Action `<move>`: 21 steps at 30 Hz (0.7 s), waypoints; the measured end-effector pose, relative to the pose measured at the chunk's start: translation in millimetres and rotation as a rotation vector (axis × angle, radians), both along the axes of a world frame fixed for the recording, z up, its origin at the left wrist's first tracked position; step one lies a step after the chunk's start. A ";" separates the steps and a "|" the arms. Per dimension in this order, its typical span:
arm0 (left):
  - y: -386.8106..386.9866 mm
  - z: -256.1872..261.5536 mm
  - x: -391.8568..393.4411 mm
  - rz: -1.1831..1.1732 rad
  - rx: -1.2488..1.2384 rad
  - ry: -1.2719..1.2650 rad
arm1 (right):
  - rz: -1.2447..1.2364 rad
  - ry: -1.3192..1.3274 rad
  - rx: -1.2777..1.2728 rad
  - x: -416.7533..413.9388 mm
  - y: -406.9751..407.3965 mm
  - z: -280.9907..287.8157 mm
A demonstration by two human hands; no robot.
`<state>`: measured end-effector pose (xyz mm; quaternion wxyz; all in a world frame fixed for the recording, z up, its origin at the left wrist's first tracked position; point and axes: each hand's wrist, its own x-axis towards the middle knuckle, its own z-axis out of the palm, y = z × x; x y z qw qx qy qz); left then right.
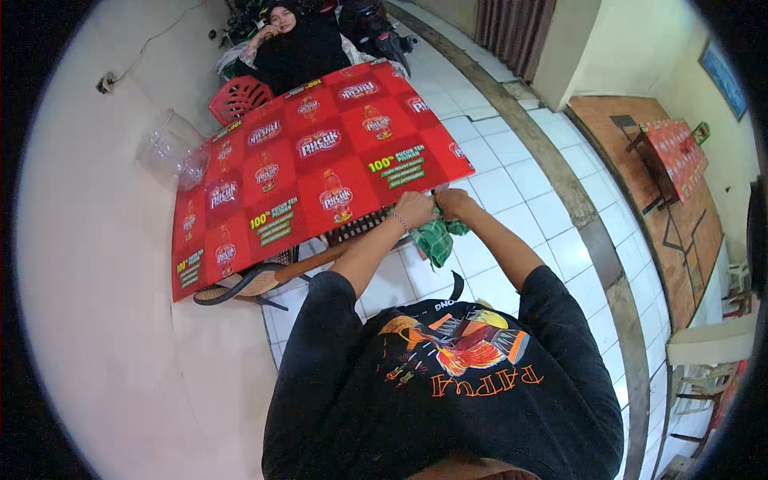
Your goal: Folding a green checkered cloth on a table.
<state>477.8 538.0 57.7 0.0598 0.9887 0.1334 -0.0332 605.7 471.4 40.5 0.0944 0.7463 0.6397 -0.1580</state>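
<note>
Both my hands are together just off the near edge of a table with a red printed cover (pixel 390 150), close to its right corner. My left hand (pixel 414 210), with a braided band at the wrist, is closed around the upper part of a green checked cloth (pixel 437 243). Against it, my right hand (pixel 455 203) grips the same cloth. Its loose end hangs down over the white floor tiles. The fingers hide much of the bunched part, and a small item between them is too unclear to name.
A clear plastic container (pixel 171 153) is at the table's left side by the wall. A seated person (pixel 306 51) is at the far end, near a red plastic chair (pixel 240 99). A wooden chair (pixel 318 259) sits under the near edge. Another red-covered table (pixel 675 153) stands at right.
</note>
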 end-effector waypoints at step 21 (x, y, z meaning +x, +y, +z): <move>54.0 19.7 -142.5 0.049 -0.290 0.292 | 0.403 0.262 -0.359 -133.6 76.9 27.0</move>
